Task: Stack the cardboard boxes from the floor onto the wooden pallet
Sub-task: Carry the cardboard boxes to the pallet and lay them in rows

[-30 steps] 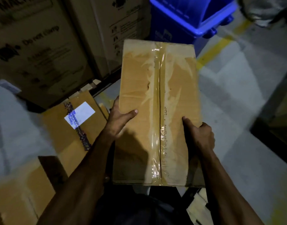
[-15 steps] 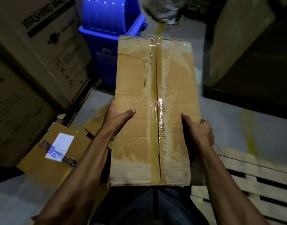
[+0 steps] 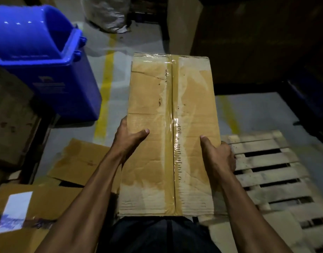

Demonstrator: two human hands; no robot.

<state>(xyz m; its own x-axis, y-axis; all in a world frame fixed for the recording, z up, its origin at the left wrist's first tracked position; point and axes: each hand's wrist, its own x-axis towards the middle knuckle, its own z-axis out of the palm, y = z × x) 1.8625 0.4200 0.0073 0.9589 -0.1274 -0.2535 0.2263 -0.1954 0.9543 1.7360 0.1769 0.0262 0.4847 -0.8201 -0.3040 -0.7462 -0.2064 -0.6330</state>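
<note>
While both hands gripped its long sides, left hand (image 3: 128, 141) and right hand (image 3: 218, 154) with thumbs on top, the taped box (image 3: 170, 128) hung just left of the pallet (image 3: 270, 172); it looked stiff, light, its tape slick.

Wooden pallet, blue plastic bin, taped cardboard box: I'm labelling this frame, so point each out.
Wooden slatted pallet (image 3: 266, 159), head view, on a pale slat.
Blue plastic bin (image 3: 65, 84), head view, on its front wall.
Taped brown cardboard box (image 3: 151, 99), head view, on its top left flap.
</note>
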